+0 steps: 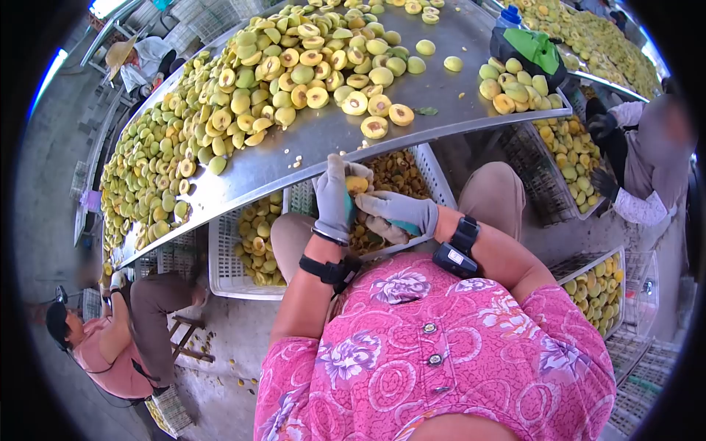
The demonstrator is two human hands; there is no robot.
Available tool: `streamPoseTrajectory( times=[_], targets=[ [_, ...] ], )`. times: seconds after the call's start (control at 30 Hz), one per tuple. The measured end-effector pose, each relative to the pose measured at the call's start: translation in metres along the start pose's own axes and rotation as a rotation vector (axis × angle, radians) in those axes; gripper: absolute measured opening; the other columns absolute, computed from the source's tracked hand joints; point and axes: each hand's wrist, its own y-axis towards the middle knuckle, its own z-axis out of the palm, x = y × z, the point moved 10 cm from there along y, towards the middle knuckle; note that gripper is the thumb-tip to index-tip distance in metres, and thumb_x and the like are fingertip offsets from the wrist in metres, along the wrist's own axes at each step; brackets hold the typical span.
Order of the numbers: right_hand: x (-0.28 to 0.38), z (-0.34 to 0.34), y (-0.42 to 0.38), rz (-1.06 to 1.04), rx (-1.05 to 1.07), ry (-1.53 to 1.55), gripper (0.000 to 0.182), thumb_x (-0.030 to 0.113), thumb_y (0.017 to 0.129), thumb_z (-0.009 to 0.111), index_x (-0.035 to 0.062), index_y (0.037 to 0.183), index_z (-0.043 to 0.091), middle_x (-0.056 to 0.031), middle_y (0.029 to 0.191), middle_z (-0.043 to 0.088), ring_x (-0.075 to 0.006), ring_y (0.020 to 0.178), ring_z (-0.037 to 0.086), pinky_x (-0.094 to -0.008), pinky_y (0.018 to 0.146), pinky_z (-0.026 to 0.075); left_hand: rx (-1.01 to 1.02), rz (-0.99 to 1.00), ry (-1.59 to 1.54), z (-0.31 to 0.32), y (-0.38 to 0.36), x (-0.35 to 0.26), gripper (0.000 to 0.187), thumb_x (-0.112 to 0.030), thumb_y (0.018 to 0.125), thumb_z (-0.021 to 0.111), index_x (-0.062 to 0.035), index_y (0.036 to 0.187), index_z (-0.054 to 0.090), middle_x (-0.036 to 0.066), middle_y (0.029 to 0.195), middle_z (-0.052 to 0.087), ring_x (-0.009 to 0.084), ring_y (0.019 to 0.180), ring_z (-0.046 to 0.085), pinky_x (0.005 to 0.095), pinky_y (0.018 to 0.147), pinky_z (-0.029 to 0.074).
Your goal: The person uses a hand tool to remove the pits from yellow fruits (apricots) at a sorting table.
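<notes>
My left hand (337,197), in a grey glove, is closed around a yellow fruit piece (357,184) just below the metal table's front edge. From the right, my right hand (399,211), also gloved, meets it; its fingers are pressed together beside the fruit, and what they hold, if anything, is hidden. Under both hands stands a white crate (439,176) with brownish fruit pieces (401,167). A large pile of cut and whole green-yellow fruit (294,66) lies on the metal table (287,158). Several halves near the edge show brown centres.
Crates of fruit stand at left (250,290) and right (621,316). A black bag (507,45) with green cloth lies at the table's right. Co-workers sit at lower left (110,345), upper left (143,62) and right (647,147). My knees flank the central crate.
</notes>
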Motion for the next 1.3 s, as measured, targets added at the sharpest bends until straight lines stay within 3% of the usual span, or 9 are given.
streamPoseTrajectory(
  times=[0.17,0.43,0.7,0.77,0.83,0.97,1.03,1.07,1.3],
  targets=[
    [-0.014,0.022,-0.002,0.131,0.127,0.224,0.038,0.053,0.096,0.047,0.0148,0.091,0.048,0.0079,0.053,0.034,-0.0037,0.035,0.031,-0.0214,0.031,0.020,0.052,0.105,0.243,-0.007,-0.009,-0.014,0.065,-0.059,0.094,0.044,-0.0003,0.074,0.061,0.013,0.074,0.065,0.0218,0.063,0.062,0.0315,0.060,0.053],
    [-0.014,0.060,0.001,0.158,0.508,0.577,0.037,0.049,0.099,0.042,0.0120,0.101,0.049,0.0081,0.058,0.032,-0.0007,0.036,0.027,-0.0194,0.030,0.021,0.290,-0.060,-0.340,0.008,-0.020,-0.009,0.056,-0.059,0.093,0.045,-0.0069,0.079,0.058,0.010,0.072,0.058,0.0248,0.070,0.060,0.0374,0.065,0.053],
    [-0.007,0.075,0.005,0.156,0.661,0.714,0.039,0.048,0.100,0.040,0.0103,0.102,0.051,0.0072,0.059,0.034,-0.0007,0.035,0.024,-0.0202,0.029,0.020,0.121,-0.022,-0.603,-0.037,-0.016,-0.013,0.051,-0.055,0.096,0.043,-0.0084,0.083,0.060,0.008,0.080,0.060,0.0261,0.081,0.059,0.0407,0.071,0.052],
    [-0.009,0.076,-0.006,0.197,0.737,0.729,0.040,0.048,0.100,0.040,0.0100,0.102,0.051,0.0068,0.059,0.034,-0.0014,0.035,0.024,-0.0204,0.029,0.020,-0.323,0.059,-0.646,-0.124,-0.013,-0.013,0.047,-0.050,0.096,0.047,-0.0066,0.089,0.061,0.009,0.084,0.062,0.0251,0.083,0.059,0.0391,0.075,0.052],
    [-0.012,0.060,-0.003,0.166,0.709,0.704,0.041,0.050,0.099,0.041,0.0102,0.101,0.051,0.0068,0.059,0.034,-0.0025,0.035,0.026,-0.0209,0.030,0.021,-0.353,0.214,-0.226,-0.196,-0.017,-0.045,0.041,-0.042,0.097,0.052,-0.0024,0.101,0.061,0.009,0.093,0.065,0.0217,0.088,0.060,0.0355,0.082,0.051],
    [-0.049,-0.004,0.025,0.135,0.179,0.574,0.037,0.054,0.095,0.048,0.0168,0.094,0.051,0.0074,0.060,0.037,-0.0047,0.039,0.027,-0.0228,0.036,0.019,-0.669,0.430,0.834,-0.190,-0.030,-0.123,0.033,-0.025,0.096,0.053,0.0023,0.112,0.061,0.011,0.099,0.064,0.0205,0.092,0.059,0.0325,0.087,0.047],
    [-0.058,-0.017,0.030,0.168,0.058,0.629,0.034,0.052,0.095,0.049,0.0184,0.091,0.050,0.0075,0.060,0.038,-0.0053,0.040,0.029,-0.0233,0.037,0.020,-0.420,0.163,0.945,-0.120,-0.003,-0.111,0.040,-0.023,0.091,0.058,-0.0018,0.125,0.054,0.015,0.120,0.058,0.0209,0.104,0.055,0.0331,0.096,0.043],
    [-0.055,-0.017,0.030,0.157,0.057,0.636,0.034,0.052,0.095,0.049,0.0184,0.091,0.050,0.0075,0.060,0.038,-0.0053,0.040,0.029,-0.0233,0.037,0.020,-0.278,0.379,1.086,-0.092,0.016,-0.104,0.049,-0.028,0.090,0.059,-0.0038,0.132,0.047,0.016,0.117,0.060,0.0245,0.105,0.059,0.0348,0.093,0.045],
    [-0.045,-0.044,0.028,0.044,-0.035,0.535,0.038,0.054,0.095,0.047,0.0175,0.094,0.055,0.0049,0.061,0.043,-0.0075,0.040,0.035,-0.0246,0.034,0.025,0.130,-0.027,1.444,0.030,0.124,0.000,0.077,-0.038,0.083,0.066,-0.0065,0.144,0.031,0.025,0.127,0.055,0.0390,0.117,0.054,0.0407,0.095,0.046]
  ],
)
